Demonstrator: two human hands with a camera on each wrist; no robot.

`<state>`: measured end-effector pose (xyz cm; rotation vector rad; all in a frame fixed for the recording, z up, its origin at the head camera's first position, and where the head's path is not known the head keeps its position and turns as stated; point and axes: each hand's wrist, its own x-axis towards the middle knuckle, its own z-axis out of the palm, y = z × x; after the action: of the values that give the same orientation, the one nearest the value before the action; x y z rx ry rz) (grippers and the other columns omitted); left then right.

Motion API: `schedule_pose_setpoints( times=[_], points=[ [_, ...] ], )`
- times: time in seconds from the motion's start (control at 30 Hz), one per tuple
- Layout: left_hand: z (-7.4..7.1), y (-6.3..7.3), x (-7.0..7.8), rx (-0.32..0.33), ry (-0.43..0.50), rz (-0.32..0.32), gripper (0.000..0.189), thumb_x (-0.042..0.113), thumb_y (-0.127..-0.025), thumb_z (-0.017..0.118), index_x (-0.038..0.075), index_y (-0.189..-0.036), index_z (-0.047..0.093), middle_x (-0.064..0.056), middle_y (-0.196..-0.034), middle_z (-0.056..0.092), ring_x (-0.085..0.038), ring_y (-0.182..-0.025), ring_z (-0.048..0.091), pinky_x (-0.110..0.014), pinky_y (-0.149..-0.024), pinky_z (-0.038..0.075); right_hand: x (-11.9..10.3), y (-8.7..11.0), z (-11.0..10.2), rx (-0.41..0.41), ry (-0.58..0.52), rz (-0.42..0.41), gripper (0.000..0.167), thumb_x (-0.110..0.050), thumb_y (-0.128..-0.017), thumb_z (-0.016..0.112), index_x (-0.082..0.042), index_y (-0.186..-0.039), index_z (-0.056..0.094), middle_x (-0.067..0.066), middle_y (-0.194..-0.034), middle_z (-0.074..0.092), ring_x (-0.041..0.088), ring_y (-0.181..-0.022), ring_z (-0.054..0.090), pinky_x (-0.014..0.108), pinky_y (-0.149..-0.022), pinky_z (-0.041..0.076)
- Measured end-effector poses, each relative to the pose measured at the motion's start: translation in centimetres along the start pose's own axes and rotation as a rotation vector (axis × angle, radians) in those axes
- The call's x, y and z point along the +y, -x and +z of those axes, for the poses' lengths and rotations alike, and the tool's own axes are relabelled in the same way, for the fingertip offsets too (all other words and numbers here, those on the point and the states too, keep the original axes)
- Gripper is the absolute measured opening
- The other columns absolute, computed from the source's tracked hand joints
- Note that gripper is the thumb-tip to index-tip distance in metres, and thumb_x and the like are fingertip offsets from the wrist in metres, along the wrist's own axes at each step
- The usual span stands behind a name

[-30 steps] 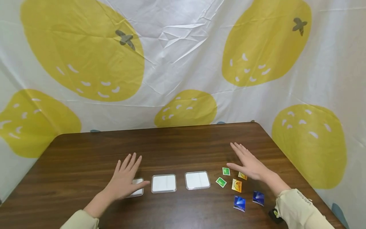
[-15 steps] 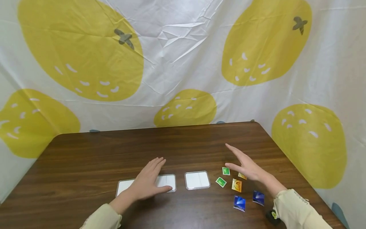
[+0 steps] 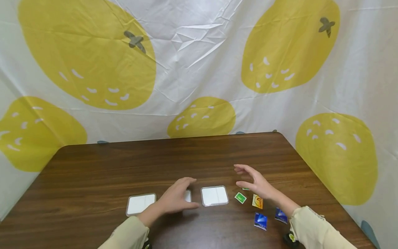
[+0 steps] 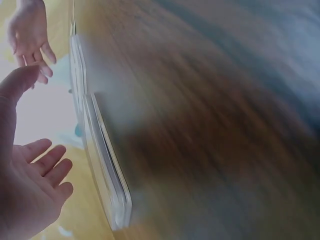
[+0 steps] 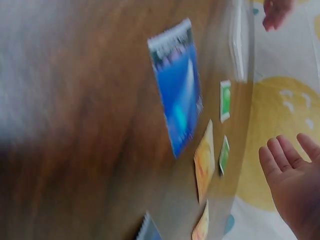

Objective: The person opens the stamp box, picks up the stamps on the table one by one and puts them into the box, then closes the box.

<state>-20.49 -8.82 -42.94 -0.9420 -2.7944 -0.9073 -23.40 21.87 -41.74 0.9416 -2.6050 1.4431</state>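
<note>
My left hand (image 3: 177, 196) hovers over the middle of three flat clear cases with white inside, fingers loosely bent and holding nothing. That middle case (image 3: 188, 196) is mostly hidden behind it; its thick edge shows in the left wrist view as a clear case (image 4: 107, 165) beside the palm. The left case (image 3: 141, 204) and right case (image 3: 214, 195) lie flat. My right hand (image 3: 255, 182), empty and relaxed, is held above small stamp-like pieces: green (image 3: 240, 197), orange (image 3: 257, 201) and blue (image 3: 260, 221). It covers one orange piece and part of a green one.
A second blue piece (image 3: 281, 215) lies by the right sleeve (image 3: 314, 226). The brown wooden table (image 3: 93, 166) reaches back to a white curtain (image 3: 199, 62) printed with yellow fruit. A dark wrist device (image 3: 291, 240) sits under the right cuff.
My left hand has moved right, from the left case to the middle one. My right hand has shifted slightly left, and its fingers have bent more. Cases and pieces have stayed put.
</note>
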Motion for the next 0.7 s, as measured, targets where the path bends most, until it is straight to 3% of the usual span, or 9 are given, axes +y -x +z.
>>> schedule_pose_setpoints(
  times=[0.13, 0.4, 0.7],
  points=[
    [0.3, -0.4, 0.4, -0.019, -0.018, -0.011, 0.063, 0.039, -0.069, 0.074, 0.003, -0.116, 0.053, -0.008, -0.114, 0.055, -0.023, -0.107, 0.049, -0.040, -0.087, 0.043, -0.1, -0.1, 1.2, -0.046, -0.017, 0.046, 0.048, -0.010, -0.083, 0.062, 0.006, -0.125, 0.044, 0.024, -0.118, 0.052, 0.037, -0.106, 0.050, 0.051, -0.089, 0.040],
    [1.1, -1.0, 0.9, -0.064, -0.047, -0.022, 0.064, 0.036, -0.066, 0.076, -0.001, -0.113, 0.053, -0.010, -0.108, 0.055, -0.023, -0.101, 0.049, -0.037, -0.088, 0.042, -0.4, -0.4, 2.7, -0.132, -0.040, 0.100, 0.056, -0.018, -0.080, 0.067, 0.008, -0.124, 0.044, 0.022, -0.116, 0.052, 0.035, -0.105, 0.050, 0.044, -0.089, 0.043],
    [1.9, -1.5, 1.2, -0.100, -0.092, -0.112, 0.071, 0.040, -0.062, 0.078, 0.000, -0.116, 0.054, -0.008, -0.109, 0.054, -0.022, -0.102, 0.048, -0.035, -0.087, 0.043, -0.2, -0.5, 3.5, -0.194, -0.024, 0.153, 0.065, -0.020, -0.074, 0.072, 0.009, -0.124, 0.043, 0.019, -0.116, 0.051, 0.031, -0.105, 0.049, 0.038, -0.089, 0.044]
  ],
)
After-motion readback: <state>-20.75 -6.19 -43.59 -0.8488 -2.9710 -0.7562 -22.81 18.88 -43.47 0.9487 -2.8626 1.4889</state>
